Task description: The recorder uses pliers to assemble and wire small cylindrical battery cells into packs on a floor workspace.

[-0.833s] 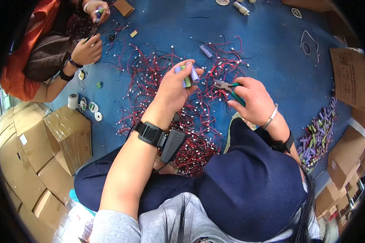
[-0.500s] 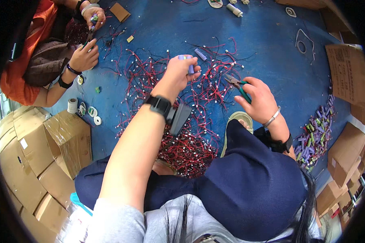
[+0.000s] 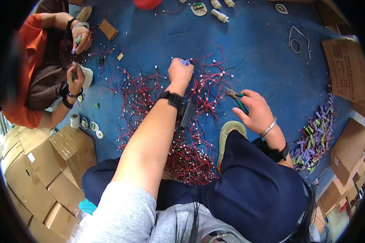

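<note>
gripping battery (image 3: 185, 62) in closed left hand (image 3: 180, 73), near far edge of red and black wires (image 3: 190, 162); mostly hidden, seen only as a small, plain purple patch. gripping pliers (image 3: 232, 94) in right hand (image 3: 256, 108): green-handled, grey-nosed, pointed toward wires.

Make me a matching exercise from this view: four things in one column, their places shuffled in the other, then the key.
Things
1. green-handled metal pliers
2. heap of purple and green cylinders
3. white cylindrical spool
4. thin red and black wires with white connectors

Places
A. on the left, beside a taped brown cardboard box
B. spread over the middle of the blue floor
C. in the person's right hand
D. toward the right edge of the picture

Pairs: 1-C, 2-D, 3-A, 4-B
</note>
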`<state>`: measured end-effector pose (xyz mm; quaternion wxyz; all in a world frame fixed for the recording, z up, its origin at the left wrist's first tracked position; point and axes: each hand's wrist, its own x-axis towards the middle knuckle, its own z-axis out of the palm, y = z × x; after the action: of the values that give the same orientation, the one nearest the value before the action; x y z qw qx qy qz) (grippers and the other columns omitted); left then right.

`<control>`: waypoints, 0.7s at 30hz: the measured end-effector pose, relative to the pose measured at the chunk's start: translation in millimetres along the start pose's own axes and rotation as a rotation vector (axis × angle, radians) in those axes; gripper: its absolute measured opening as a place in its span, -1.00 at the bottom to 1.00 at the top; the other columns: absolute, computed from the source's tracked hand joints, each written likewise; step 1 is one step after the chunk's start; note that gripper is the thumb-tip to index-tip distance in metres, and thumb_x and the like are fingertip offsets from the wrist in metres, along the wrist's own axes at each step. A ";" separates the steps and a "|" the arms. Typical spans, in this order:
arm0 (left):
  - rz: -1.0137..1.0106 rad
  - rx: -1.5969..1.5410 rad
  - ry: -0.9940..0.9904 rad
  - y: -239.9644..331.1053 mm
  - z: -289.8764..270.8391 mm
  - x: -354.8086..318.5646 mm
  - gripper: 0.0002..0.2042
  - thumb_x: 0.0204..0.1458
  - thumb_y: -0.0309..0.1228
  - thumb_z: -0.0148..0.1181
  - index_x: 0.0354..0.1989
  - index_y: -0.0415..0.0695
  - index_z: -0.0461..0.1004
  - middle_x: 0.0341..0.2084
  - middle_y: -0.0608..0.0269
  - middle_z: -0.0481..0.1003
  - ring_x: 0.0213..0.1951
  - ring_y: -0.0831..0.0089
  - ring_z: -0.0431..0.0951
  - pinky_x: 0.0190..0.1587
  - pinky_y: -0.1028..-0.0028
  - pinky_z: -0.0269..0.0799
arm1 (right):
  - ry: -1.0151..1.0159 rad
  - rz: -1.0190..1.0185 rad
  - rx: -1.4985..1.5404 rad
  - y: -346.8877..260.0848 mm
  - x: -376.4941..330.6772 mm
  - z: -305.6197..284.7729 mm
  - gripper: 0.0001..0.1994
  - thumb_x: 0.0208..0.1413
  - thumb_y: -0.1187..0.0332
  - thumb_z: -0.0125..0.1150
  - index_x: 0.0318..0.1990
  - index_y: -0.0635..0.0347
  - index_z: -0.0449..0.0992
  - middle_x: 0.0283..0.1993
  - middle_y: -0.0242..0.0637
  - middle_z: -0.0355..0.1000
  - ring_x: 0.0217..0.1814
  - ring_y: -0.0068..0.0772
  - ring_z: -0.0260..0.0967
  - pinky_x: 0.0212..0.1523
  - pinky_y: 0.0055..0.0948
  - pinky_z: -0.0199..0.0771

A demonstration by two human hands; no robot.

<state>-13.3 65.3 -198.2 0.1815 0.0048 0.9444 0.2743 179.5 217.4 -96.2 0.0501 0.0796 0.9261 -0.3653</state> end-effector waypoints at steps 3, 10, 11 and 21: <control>0.051 -0.289 -0.145 4.6 -16.1 -17.2 -0.71 -0.26 -0.40 0.20 -0.32 -0.25 0.37 -0.50 0.15 0.44 -0.46 0.41 0.45 -0.44 0.49 0.36 | 0.142 -0.023 0.022 -2.1 3.4 2.0 -0.76 -0.22 0.28 0.19 -0.50 0.28 0.36 -0.21 -0.11 0.29 -0.17 -0.08 0.24 -0.15 -0.25 0.22; -0.130 -1.049 -0.544 24.7 -83.5 -56.0 -0.83 -0.11 -0.44 0.14 -0.34 -0.18 0.34 -0.62 0.37 0.37 -0.61 0.65 0.35 -0.59 0.65 0.27 | 0.270 -0.169 0.084 -25.4 30.2 2.6 -0.77 -0.26 0.30 0.21 -0.51 0.26 0.37 -0.20 -0.06 0.30 -0.14 -0.06 0.25 -0.12 -0.26 0.22; -0.132 -1.114 -0.591 25.0 -88.7 -58.7 -0.84 -0.08 -0.40 0.13 -0.36 -0.16 0.34 -0.62 0.38 0.37 -0.60 0.67 0.35 -0.57 0.65 0.29 | 0.306 -0.127 0.195 -32.5 32.4 3.3 -0.77 -0.26 0.29 0.22 -0.51 0.26 0.39 -0.21 -0.06 0.30 -0.15 -0.06 0.25 -0.12 -0.27 0.22; -0.141 -1.303 -0.676 18.1 -127.2 -92.1 -0.75 -0.11 -0.30 0.17 -0.30 -0.15 0.33 -0.58 0.38 0.38 -0.61 0.65 0.35 -0.56 0.63 0.27 | 0.099 -0.132 0.578 -73.6 60.3 19.7 -0.74 -0.17 0.25 0.19 -0.53 0.30 0.38 -0.21 -0.01 0.27 -0.20 -0.11 0.27 -0.19 -0.33 0.27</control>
<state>27.1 5.0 -57.7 0.4458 -0.0805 0.4806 0.7509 107.4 157.6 -70.4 -0.0438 0.0480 0.7882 -0.6120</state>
